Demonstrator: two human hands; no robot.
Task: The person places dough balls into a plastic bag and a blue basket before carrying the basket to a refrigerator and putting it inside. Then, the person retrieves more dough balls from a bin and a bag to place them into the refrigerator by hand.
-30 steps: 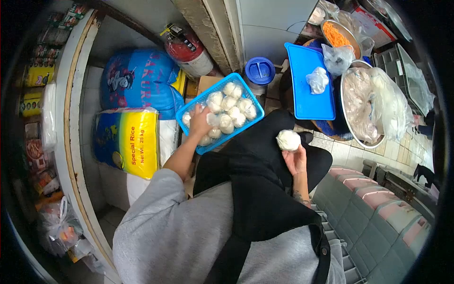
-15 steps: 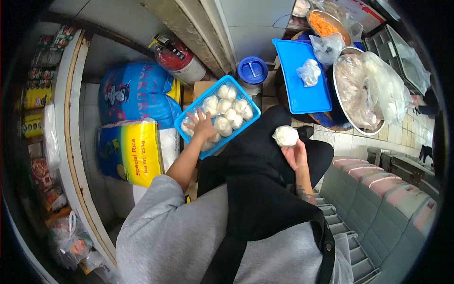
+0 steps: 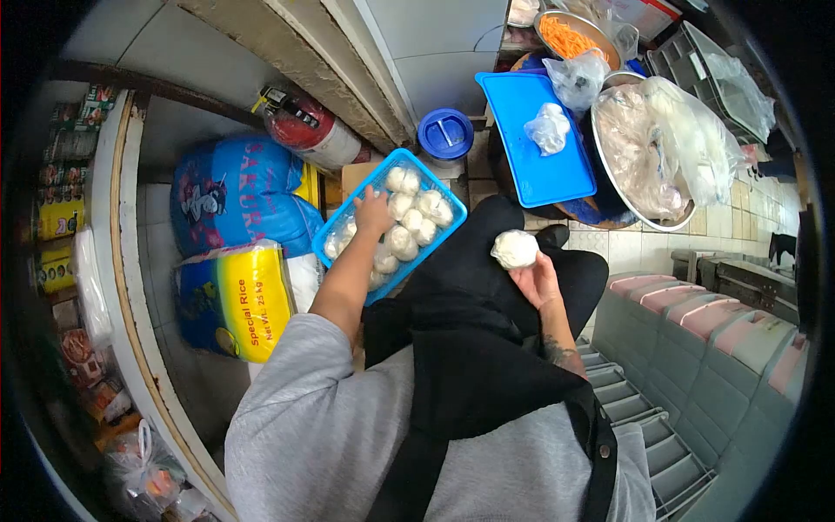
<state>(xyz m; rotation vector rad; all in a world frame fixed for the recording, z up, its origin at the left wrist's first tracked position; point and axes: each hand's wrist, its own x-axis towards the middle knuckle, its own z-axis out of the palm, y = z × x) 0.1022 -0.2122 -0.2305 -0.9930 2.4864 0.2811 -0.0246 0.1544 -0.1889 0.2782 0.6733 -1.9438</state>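
My right hand (image 3: 541,283) holds a white plastic-wrapped ball (image 3: 515,250) over my right leg, the fingers under and beside it. What is inside the wrapping I cannot make out. My left hand (image 3: 373,214) reaches over a light blue basket (image 3: 424,255) with its fingers apart, just above or touching the balls there. Several similar wrapped balls (image 3: 403,243) fill the basket, and my left hand and forearm hide some of them.
Rice sacks (image 3: 263,300) and a fire extinguisher (image 3: 315,130) stand left. A blue-lidded tub (image 3: 445,134) sits beyond the basket. On the right are a blue tray (image 3: 544,178), a large pot of plastic bags (image 3: 639,152), a bowl of orange shreds (image 3: 572,39) and grey-pink containers (image 3: 696,348).
My left hand has moved toward the far side of the basket, its fingers less spread. My right hand still holds the ball. The whole view has shifted slightly.
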